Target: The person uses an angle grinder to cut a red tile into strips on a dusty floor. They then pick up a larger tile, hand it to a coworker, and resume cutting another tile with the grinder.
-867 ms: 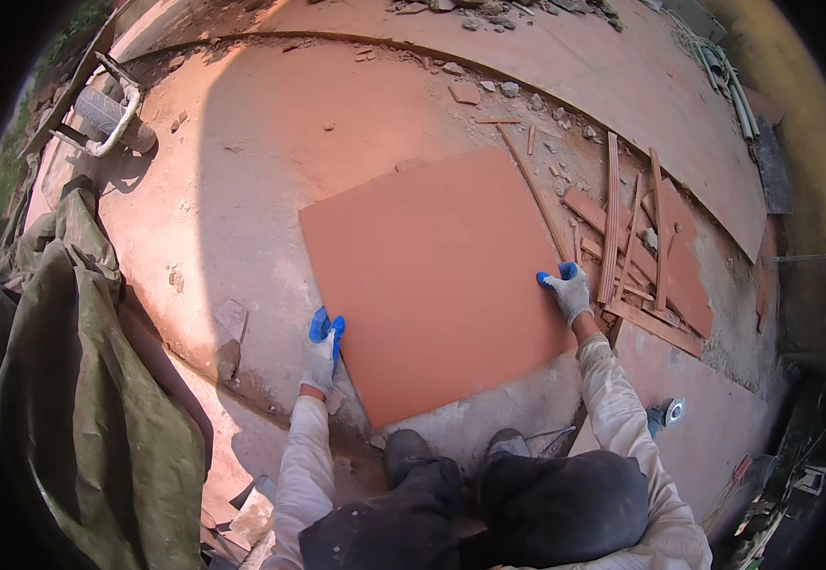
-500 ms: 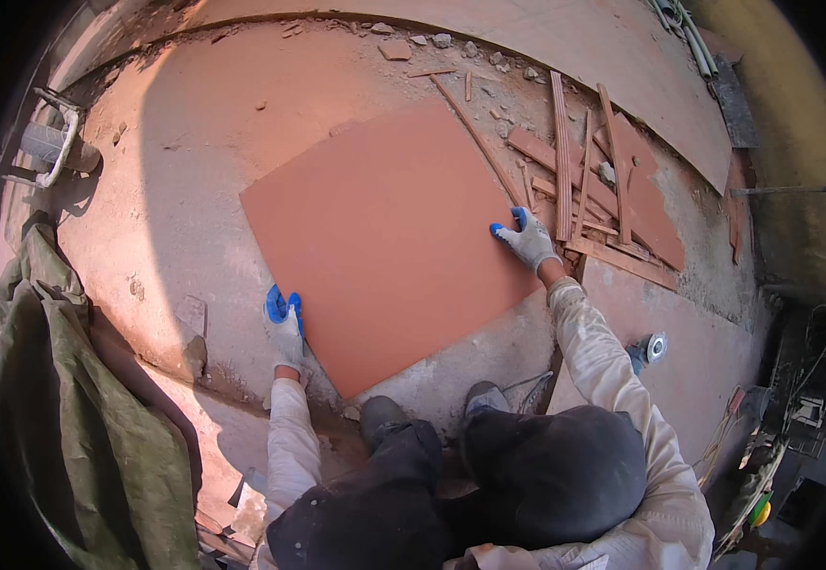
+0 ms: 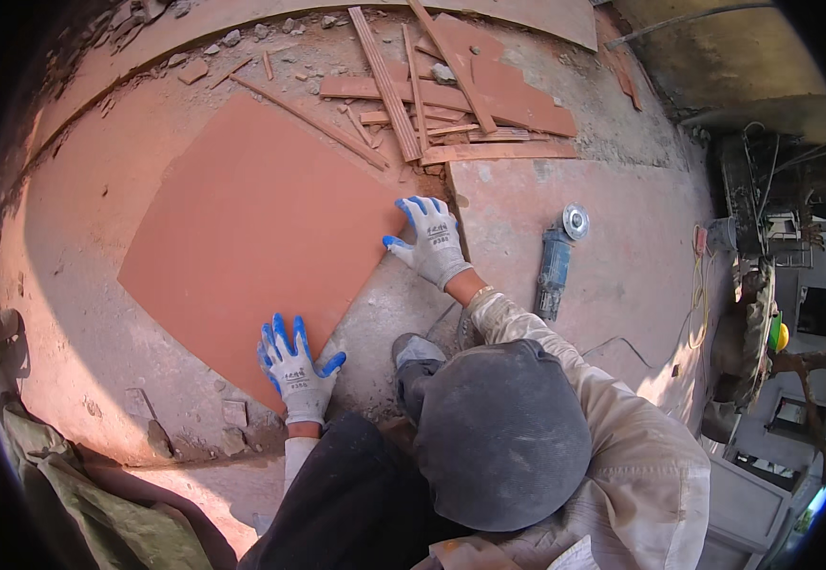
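Observation:
A large square reddish-brown tile (image 3: 251,233) lies flat on the dusty floor before me. My left hand (image 3: 296,370), in a grey glove with blue fingertips, rests on its near corner with the fingers spread. My right hand (image 3: 432,240), gloved the same way, is at the tile's right corner. Its fingers are apart, with the fingertips at the edge. Neither hand is wrapped round anything. Right of my right hand, a blue angle grinder (image 3: 555,261) with a round disc lies on a slab.
Cut tile strips (image 3: 389,85) and broken pieces are heaped beyond my right hand. Rubble (image 3: 232,38) lines the far edge. A green tarp (image 3: 90,503) lies at the lower left. A cable (image 3: 627,344) runs across the slab (image 3: 641,228) on the right.
My view has swung to the right, bringing the grinder fully into sight. My left hand has gone from the tile's left edge to lying spread on its near corner.

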### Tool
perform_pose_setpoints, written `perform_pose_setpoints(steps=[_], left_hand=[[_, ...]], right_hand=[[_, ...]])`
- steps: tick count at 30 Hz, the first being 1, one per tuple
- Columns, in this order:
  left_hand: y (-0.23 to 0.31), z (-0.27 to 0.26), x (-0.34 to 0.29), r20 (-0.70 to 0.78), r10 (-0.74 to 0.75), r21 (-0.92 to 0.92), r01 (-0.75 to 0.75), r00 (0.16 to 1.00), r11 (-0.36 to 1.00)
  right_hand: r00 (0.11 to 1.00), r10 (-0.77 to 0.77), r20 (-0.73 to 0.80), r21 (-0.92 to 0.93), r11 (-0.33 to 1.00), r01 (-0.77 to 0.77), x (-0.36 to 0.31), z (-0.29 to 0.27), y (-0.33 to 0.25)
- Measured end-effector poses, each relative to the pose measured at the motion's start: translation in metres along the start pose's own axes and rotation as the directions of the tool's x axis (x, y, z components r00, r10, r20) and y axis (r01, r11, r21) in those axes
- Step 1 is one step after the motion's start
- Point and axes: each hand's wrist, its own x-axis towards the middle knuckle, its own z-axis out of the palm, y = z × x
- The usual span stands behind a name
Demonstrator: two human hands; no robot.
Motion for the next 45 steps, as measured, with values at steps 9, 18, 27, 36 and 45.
perform_pose_setpoints(steps=[9, 18, 27, 36, 45], left_hand=[[0.001, 0.016, 0.016, 0.061, 0.090, 0.149, -0.098, 0.994, 0.984], [0.012, 0.011, 0.021, 0.156, 0.055, 0.213, -0.088, 0.986, 0.973], [0.018, 0.006, 0.018, 0.169, 0.013, 0.185, -0.045, 0.986, 0.982], [0.033, -0.130, 0.015, 0.454, 0.194, -0.596, 0.134, 0.869, 0.792], [0.043, -0.202, -0.017, 0.076, -0.167, -0.652, 0.176, 0.983, 0.737]], right_hand=[[0.542, 0.784, -0.301, -0.027, 0.561, -0.827, -0.177, -0.088, 0.156], [0.528, 0.841, -0.119, 0.140, 0.541, -0.830, -0.193, -0.057, 0.233], [0.608, 0.783, 0.134, 0.648, 0.395, -0.651, -0.184, -0.099, 0.191], [0.885, 0.060, 0.462, 0.863, 0.201, -0.464, -0.107, -0.098, 0.037], [0.737, -0.469, 0.487, 0.777, -0.153, -0.611, 0.051, -0.038, -0.170]])
